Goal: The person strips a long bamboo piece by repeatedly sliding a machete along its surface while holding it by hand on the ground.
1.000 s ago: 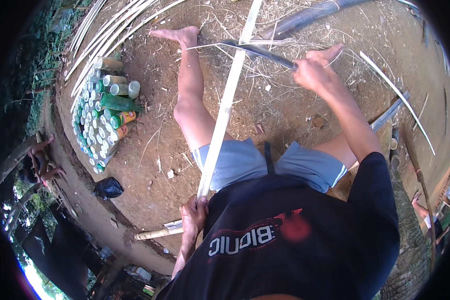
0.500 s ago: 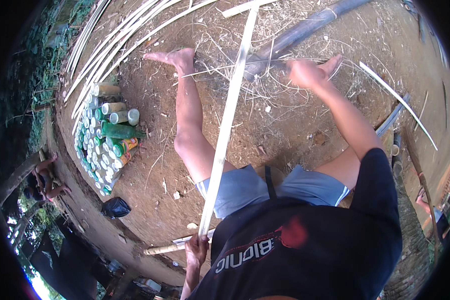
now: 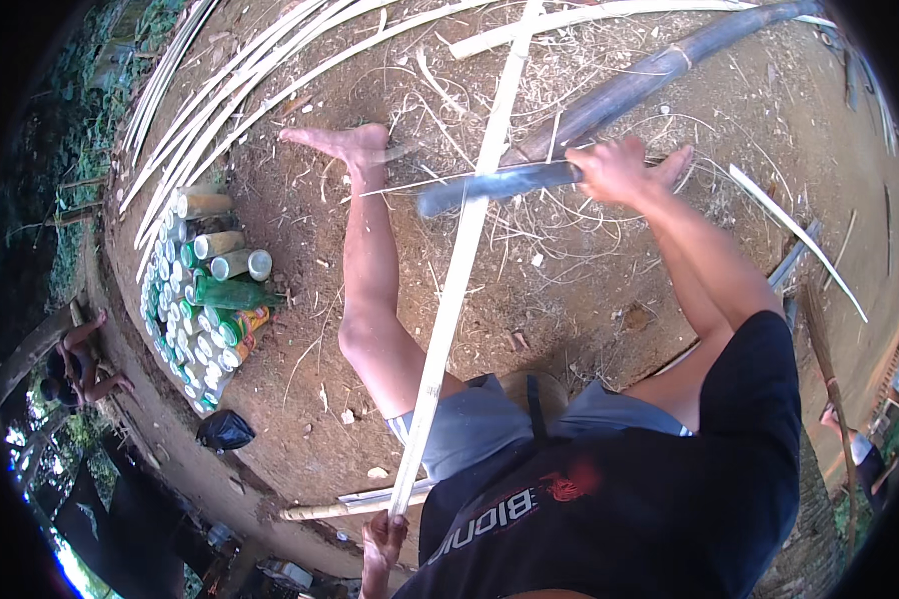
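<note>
A long pale split-bamboo strip [image 3: 448, 309] slants up from my left side, over my left thigh, to the far edge of the head view. My left hand [image 3: 382, 544] is closed around its near end beside my hip. Out in front, my right hand [image 3: 609, 172] grips the handle of a machete [image 3: 529, 180]. The blade points left and crosses the strip near its far part; motion slightly blurs it. A thin sliver runs along the blade's far side. Just beyond the blade lies a dark bamboo pole [image 3: 629, 88] on the ground.
Curly shavings litter the dirt between my bare feet. Long pale strips [image 3: 270, 75] lie at far left. Glass bottles [image 3: 235, 292] and jars cluster left of my knee, near a black plastic bag [image 3: 226, 429]. People [image 3: 88, 359] sit or stand at both edges.
My right hand has come slightly nearer, and the machete blade, not discernible before, now shows flat across the strip. My left hand still grips the strip's end. The whole view has shifted a little.
</note>
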Motion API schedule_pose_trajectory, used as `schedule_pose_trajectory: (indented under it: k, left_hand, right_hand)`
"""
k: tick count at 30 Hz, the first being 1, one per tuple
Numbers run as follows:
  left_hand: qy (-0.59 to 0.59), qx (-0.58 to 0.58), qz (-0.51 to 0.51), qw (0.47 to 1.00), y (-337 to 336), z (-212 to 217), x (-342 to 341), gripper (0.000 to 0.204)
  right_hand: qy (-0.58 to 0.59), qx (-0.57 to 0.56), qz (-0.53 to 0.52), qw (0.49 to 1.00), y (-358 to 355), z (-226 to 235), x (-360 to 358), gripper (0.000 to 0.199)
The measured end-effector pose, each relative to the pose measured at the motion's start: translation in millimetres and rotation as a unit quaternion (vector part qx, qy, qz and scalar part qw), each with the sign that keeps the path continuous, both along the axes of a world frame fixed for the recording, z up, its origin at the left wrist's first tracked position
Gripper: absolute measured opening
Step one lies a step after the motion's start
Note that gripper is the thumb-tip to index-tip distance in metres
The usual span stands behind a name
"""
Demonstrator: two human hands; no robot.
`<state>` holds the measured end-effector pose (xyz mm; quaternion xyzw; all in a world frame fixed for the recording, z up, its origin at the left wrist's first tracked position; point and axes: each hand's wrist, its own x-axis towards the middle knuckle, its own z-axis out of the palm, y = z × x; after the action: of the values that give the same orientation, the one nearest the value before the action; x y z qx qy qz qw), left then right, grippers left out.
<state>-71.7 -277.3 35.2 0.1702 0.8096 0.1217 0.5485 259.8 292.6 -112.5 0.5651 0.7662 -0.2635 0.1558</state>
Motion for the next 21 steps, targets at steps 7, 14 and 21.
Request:
schedule_pose_trajectory:
  k: [7, 14, 21]
  left_hand:
    - [-0.014, 0.025, -0.031, 0.999, 17.4, -28.7, -9.0, 0.044]
    - [-0.039, -0.023, 0.012, 0.999, -36.7, 0.6, -23.3, 0.045]
    - [-0.027, -0.008, 0.025, 0.999, -23.2, 2.3, -15.6, 0.045]
  right_hand:
    - [0.079, 0.104, -0.140, 0.981, 60.8, -73.9, 27.6, 0.021]
    - [0.104, 0.045, -0.040, 0.993, 34.8, -85.2, 61.4, 0.027]
    - [-0.077, 0.231, 0.144, 0.959, 21.0, -100.9, 50.2, 0.031]
